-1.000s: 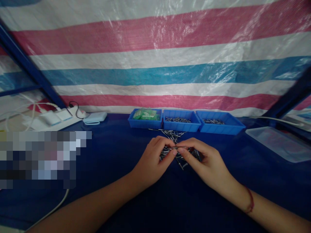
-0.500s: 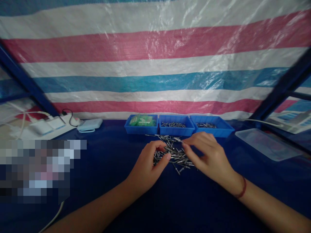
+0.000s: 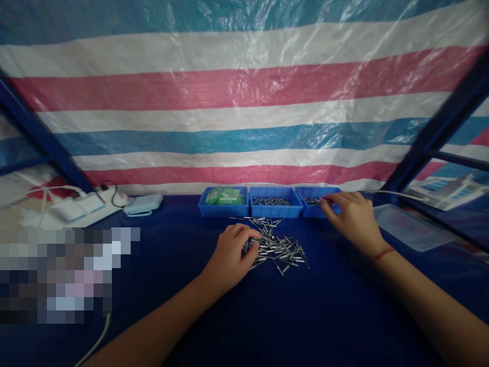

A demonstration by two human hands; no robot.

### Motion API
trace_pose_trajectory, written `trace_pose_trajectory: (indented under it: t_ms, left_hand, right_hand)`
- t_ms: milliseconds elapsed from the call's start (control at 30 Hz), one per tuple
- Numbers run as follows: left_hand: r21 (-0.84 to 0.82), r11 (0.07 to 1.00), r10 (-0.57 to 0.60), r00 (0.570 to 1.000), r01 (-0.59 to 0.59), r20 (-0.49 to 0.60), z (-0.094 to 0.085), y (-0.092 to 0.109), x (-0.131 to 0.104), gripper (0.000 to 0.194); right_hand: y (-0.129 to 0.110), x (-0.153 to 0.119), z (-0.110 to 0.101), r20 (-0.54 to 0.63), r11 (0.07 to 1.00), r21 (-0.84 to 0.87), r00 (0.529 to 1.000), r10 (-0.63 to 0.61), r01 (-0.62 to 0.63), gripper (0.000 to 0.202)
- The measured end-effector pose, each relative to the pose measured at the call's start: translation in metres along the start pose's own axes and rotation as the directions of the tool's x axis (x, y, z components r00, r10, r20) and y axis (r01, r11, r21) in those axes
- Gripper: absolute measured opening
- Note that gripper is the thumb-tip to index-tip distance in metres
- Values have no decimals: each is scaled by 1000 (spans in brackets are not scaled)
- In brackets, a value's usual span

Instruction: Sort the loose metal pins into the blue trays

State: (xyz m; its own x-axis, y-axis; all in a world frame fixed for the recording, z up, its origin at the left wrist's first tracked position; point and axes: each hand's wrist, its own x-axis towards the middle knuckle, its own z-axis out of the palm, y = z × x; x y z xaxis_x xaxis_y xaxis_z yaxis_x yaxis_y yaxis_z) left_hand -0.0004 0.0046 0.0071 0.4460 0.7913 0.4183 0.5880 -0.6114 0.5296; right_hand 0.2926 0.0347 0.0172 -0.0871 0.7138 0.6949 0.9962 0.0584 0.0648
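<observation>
Metal pins (image 3: 280, 248) were heaped on blue table (image 3: 305, 316). Left hand (image 3: 231, 257) was set at heap's left edge, thumb and fingers curled, gap narrow; whether pin was gripped couldn't be told. Right hand (image 3: 353, 221) was poised at right bin (image 3: 312, 211), fingers bunched, any hold hidden! More pins were seen in middle bin (image 3: 275, 211), green packets (image 3: 226, 196) in left bin (image 3: 223, 210).

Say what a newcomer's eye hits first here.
First, the red, white and blue striped sheet filling the upper half of the view. Below it, a loose heap of thin metal pieces lies on the dark blue tabletop, the left hand at its left edge. Beyond the heap, three blue bins stand in a row, the right hand at the rightmost.
</observation>
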Motion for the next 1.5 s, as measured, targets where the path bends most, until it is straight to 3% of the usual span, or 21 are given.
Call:
trace_pose_trajectory:
  t_ms: [167, 333, 467, 567, 967, 1267, 1500]
  left_hand:
    - [54, 998, 15, 999, -16, 29, 1, -1, -1, 16]
    - [136, 987, 77, 993, -88, 84, 1, -4, -2, 14]
    - [229, 967, 84, 990, -109, 115, 0, -5, -2, 14]
    - [280, 954, 74, 988, -111, 139, -2, -4, -2, 12]
    - [303, 952, -17, 985, -35, 169, 3, -3, -4, 13]
    - [271, 963, -46, 983, -3, 175, 4, -4, -3, 21]
    - [80, 993, -90, 993, 84, 75, 11, -6, -3, 23]
  right_hand:
    - [-25, -6, -23, 88, 973, 194, 986, -143, 124, 23]
    - [-68, -3, -42, 178, 926, 251, 927, -329, 281, 25]
    - [-100, -3, -39, 178, 885, 291, 889, -423, 363, 27]
    - [-112, -10, -31, 140, 854, 383, 892, -430, 352, 24]
    - [-118, -30, -32, 243, 751, 600, 831, -501, 277, 16]
    - [-123, -40, -29, 273, 782, 567, 837, -475, 259, 12]
    - [-122, -39, -28, 265, 821, 513, 863, -430, 251, 11]
